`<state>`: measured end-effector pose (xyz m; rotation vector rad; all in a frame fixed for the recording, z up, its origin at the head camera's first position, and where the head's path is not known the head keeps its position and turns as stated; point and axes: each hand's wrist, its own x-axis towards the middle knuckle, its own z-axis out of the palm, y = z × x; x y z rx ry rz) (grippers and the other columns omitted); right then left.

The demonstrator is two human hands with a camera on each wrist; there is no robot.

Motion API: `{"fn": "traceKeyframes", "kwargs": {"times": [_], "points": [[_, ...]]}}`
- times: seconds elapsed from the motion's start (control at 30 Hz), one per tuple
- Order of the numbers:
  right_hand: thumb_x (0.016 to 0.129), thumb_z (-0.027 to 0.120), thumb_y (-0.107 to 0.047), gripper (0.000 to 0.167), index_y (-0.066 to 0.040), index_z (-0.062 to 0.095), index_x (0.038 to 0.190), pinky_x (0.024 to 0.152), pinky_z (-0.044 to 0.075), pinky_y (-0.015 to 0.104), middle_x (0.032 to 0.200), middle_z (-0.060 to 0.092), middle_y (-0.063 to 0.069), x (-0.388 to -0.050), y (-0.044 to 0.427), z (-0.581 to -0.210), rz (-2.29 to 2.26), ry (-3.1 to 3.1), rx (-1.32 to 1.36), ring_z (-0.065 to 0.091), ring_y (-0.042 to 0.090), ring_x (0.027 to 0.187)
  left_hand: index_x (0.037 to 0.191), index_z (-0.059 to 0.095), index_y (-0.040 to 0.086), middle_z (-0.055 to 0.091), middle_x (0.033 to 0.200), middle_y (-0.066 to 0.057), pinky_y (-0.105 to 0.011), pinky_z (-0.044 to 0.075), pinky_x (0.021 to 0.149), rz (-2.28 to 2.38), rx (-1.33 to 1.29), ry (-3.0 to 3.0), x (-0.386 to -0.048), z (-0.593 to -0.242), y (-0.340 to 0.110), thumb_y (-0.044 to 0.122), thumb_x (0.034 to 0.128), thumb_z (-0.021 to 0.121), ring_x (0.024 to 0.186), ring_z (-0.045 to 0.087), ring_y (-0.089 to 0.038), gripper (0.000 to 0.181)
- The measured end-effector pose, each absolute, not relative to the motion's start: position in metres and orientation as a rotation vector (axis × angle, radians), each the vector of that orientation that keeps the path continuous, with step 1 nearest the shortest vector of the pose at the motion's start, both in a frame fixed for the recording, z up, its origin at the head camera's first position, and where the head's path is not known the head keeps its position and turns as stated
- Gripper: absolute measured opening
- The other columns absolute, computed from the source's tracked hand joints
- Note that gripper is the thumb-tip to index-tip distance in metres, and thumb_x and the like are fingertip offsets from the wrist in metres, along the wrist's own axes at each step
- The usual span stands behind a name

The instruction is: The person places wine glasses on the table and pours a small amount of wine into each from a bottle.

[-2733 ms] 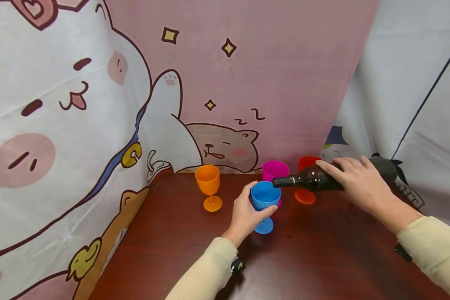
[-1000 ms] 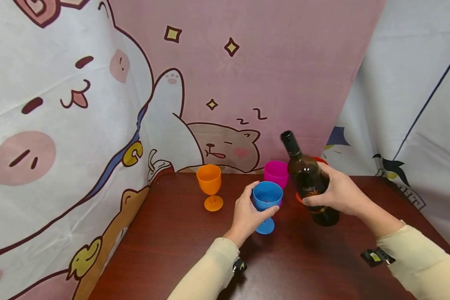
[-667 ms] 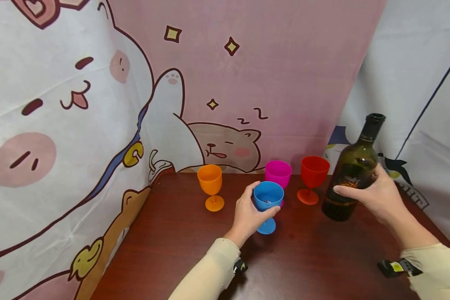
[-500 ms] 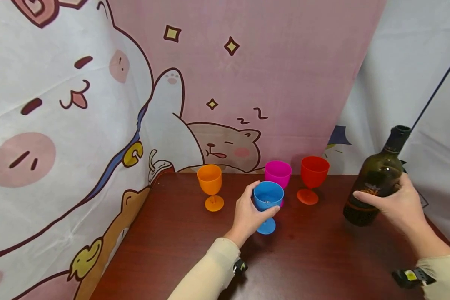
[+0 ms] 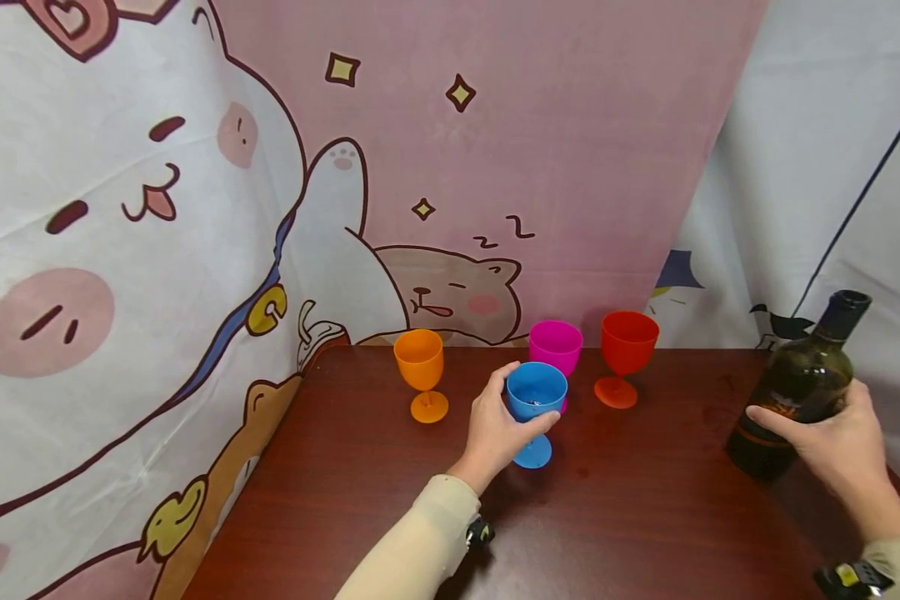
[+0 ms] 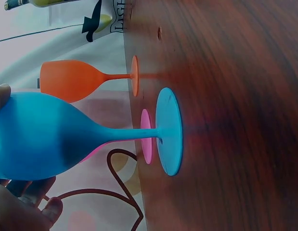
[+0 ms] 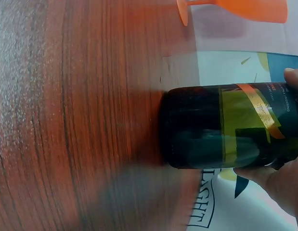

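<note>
My left hand (image 5: pixel 494 430) holds the bowl of a blue goblet (image 5: pixel 537 392) between thumb and fingers; its foot stands on the table, and a little dark liquid or specks show inside. In the left wrist view the blue goblet (image 6: pixel 47 134) is upright on its round foot. At the right side of the table my right hand (image 5: pixel 840 442) grips a dark green wine bottle (image 5: pixel 802 383) round its body, the neck leaning right. In the right wrist view the base of the bottle (image 7: pixel 201 127) is at the table surface; whether it touches is hard to tell.
An orange goblet (image 5: pixel 419 361) stands to the left of the blue one. Close behind the blue goblet is a magenta goblet (image 5: pixel 557 346), with a red goblet (image 5: pixel 628 343) to its right. A cartoon-printed cloth (image 5: pixel 570 167) hangs behind the brown table (image 5: pixel 345 500).
The bottle was tipped over the blue goblet earlier. My right hand has brought it upright and carried it right and down to the table's right side. My left hand has stayed on the goblet.
</note>
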<state>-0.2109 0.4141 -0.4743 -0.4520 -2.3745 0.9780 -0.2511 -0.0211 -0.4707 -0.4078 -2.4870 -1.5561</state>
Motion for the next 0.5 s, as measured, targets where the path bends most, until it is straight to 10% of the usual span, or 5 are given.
{"fn": "traceKeyframes", "kwargs": {"times": [0.17, 0.3, 0.5], "points": [[0.081, 0.094, -0.031, 0.105, 0.004, 0.033, 0.159, 0.124, 0.035, 0.044, 0.154, 0.042, 0.034, -0.2091, 0.4116, -0.4756, 1.007, -2.368, -0.454, 0.042, 0.052, 0.131, 0.158, 0.043, 0.028, 0.063, 0.151, 0.000, -0.051, 0.061, 0.104, -1.566, -0.416, -2.478, -0.2507, -0.4703, -0.0198, 0.047, 0.0861, 0.088, 0.135, 0.062, -0.026, 0.088], [0.082, 0.093, -0.031, 0.106, 0.004, 0.030, 0.159, 0.118, 0.036, 0.037, 0.152, 0.043, 0.033, -0.2069, 0.4105, -0.4779, 1.016, -2.367, -0.474, 0.043, 0.053, 0.129, 0.158, 0.043, 0.029, 0.063, 0.151, 0.000, -0.050, 0.061, 0.104, -1.565, -0.415, -2.477, -0.2508, -0.4707, -0.0197, 0.047, 0.0858, 0.088, 0.135, 0.062, -0.026, 0.088], [0.084, 0.091, -0.033, 0.109, 0.002, 0.025, 0.163, 0.123, 0.030, 0.065, 0.155, 0.039, 0.039, -0.2041, 0.4157, -0.4795, 1.035, -2.399, -0.433, 0.041, 0.060, 0.133, 0.158, 0.043, 0.031, 0.063, 0.151, 0.000, -0.051, 0.061, 0.104, -1.562, -0.398, -2.479, -0.2501, -0.4702, -0.0194, 0.046, 0.0854, 0.089, 0.136, 0.062, -0.026, 0.087]]}}
